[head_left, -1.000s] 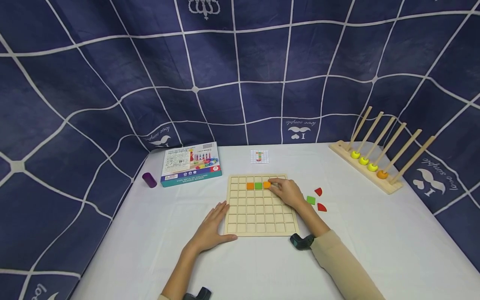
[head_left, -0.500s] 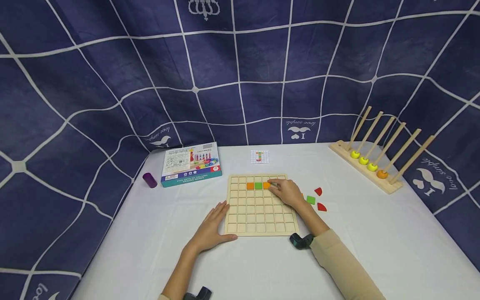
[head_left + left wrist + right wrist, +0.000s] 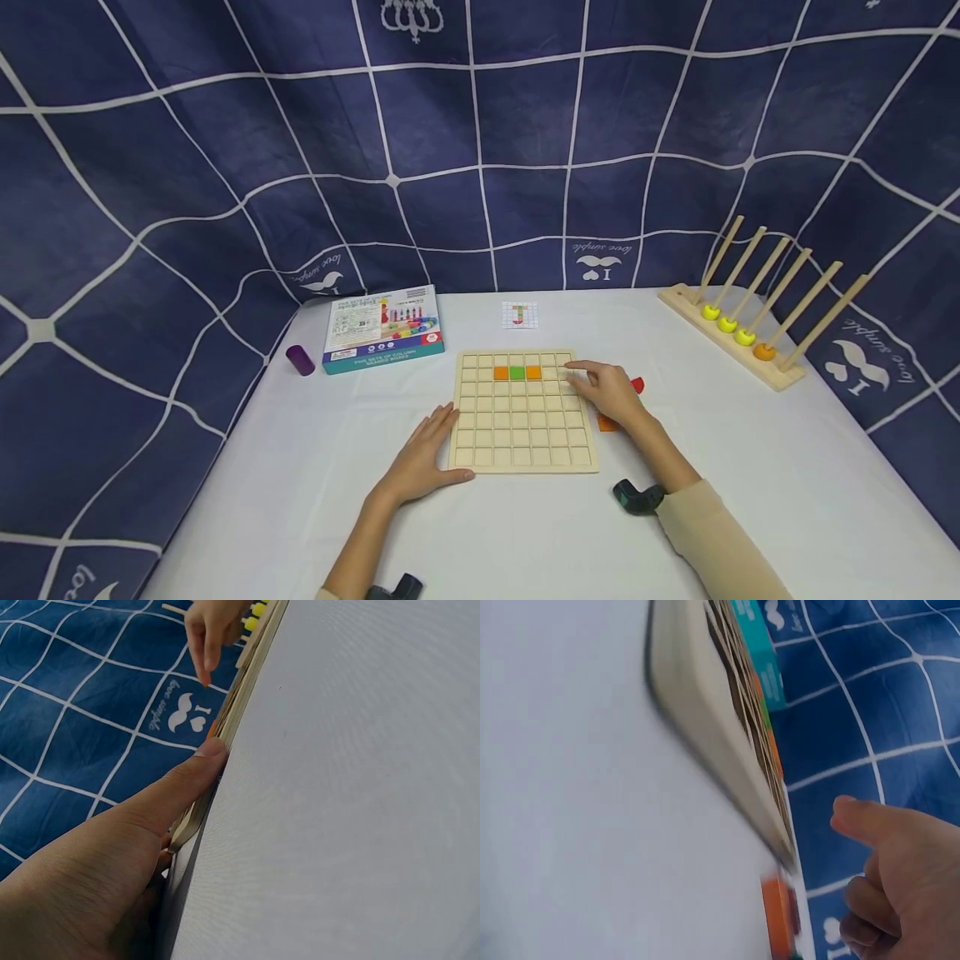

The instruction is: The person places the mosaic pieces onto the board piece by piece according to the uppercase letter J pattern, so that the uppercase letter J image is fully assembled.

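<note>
Left hand (image 3: 423, 454) is spread flat on the table, fingers along the left edge of the wooden grid board (image 3: 525, 469), thumb out at its near-left corner. Right hand (image 3: 611, 390) is over the board's right edge, thumb and index apart with nothing visible between them in the head view; other fingers curl loosely under.

Board lies flat in front of the person. Second row from the far side: orange tile (image 3: 501, 373), green tile (image 3: 517, 373), second orange tile (image 3: 533, 372), in adjacent cells. Just right of the board: loose orange piece (image 3: 607, 423) and red piece (image 3: 637, 384), both part-hidden by the right hand.

Beyond the board: pattern card (image 3: 520, 314) with a coloured J. Further left: teal-sided toy box (image 3: 384, 329), then purple cylinder (image 3: 300, 360). Far right: wooden peg rack (image 3: 727, 343), three yellow beads, one orange.
</note>
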Demonstrator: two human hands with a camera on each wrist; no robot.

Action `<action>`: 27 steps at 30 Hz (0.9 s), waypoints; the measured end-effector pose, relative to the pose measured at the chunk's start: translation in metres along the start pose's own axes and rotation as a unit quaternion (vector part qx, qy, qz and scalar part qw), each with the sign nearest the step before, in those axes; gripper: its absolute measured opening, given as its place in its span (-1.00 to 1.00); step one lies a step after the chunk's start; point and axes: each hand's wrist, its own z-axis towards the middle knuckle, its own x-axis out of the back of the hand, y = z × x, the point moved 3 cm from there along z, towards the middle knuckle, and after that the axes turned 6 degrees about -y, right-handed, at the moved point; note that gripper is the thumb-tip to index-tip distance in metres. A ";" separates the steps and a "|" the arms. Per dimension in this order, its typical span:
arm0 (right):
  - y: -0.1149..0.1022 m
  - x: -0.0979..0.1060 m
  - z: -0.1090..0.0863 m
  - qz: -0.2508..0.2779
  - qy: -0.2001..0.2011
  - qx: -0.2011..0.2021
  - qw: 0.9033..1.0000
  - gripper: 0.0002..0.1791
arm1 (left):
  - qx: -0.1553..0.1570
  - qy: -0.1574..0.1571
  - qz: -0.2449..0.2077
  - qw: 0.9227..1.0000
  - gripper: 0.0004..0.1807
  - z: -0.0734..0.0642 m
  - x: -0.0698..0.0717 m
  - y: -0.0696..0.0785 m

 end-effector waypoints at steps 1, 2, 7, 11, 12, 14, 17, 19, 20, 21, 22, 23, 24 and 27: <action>0.002 0.004 -0.003 -0.002 0.003 0.001 1.000 -0.71 | 0.000 0.000 0.000 1.000 0.13 0.000 0.000 0.000; 0.003 0.007 -0.006 -0.004 0.004 -0.002 1.000 -0.71 | 0.000 0.001 0.000 1.000 0.13 0.000 0.000 -0.001; 0.012 0.021 -0.022 -0.013 0.000 -0.006 1.000 -0.69 | 0.000 0.000 -0.002 1.000 0.14 0.000 0.000 -0.001; 0.019 0.028 -0.031 -0.029 -0.002 -0.003 1.000 -0.69 | -0.007 0.003 -0.001 1.000 0.14 0.000 0.000 -0.002; 0.021 0.029 -0.032 -0.032 -0.003 -0.003 0.999 -0.68 | -0.007 0.003 0.000 1.000 0.14 0.000 0.000 -0.002; 0.024 0.030 -0.035 -0.036 -0.007 -0.006 0.999 -0.67 | -0.006 0.004 0.003 1.000 0.14 0.000 0.000 -0.002; 0.027 0.031 -0.037 -0.040 -0.019 -0.019 0.999 -0.64 | -0.004 0.004 0.002 1.000 0.14 0.000 0.000 -0.003; 0.029 0.030 -0.039 -0.045 -0.032 -0.028 0.998 -0.61 | -0.006 0.004 0.001 1.000 0.14 0.001 0.000 -0.002; 0.030 0.029 -0.039 -0.048 -0.037 -0.032 0.998 -0.60 | -0.006 0.003 0.000 1.000 0.14 0.001 0.000 -0.002; 0.031 0.029 -0.040 -0.052 -0.042 -0.036 0.997 -0.59 | -0.006 0.003 0.000 1.000 0.14 0.001 0.000 -0.002; 0.032 0.028 -0.040 -0.053 -0.046 -0.037 0.997 -0.58 | -0.005 0.002 0.000 1.000 0.14 0.001 0.000 -0.002; 0.033 0.028 -0.040 -0.055 -0.048 -0.038 0.997 -0.58 | -0.005 0.002 0.000 1.000 0.14 0.001 0.000 -0.002; 0.034 0.027 -0.040 -0.057 -0.049 -0.039 0.996 -0.58 | -0.005 0.003 -0.001 1.000 0.14 0.001 0.000 -0.002; 0.036 0.025 -0.041 -0.060 -0.044 -0.038 0.996 -0.61 | -0.003 0.003 -0.002 1.000 0.14 0.001 -0.001 -0.002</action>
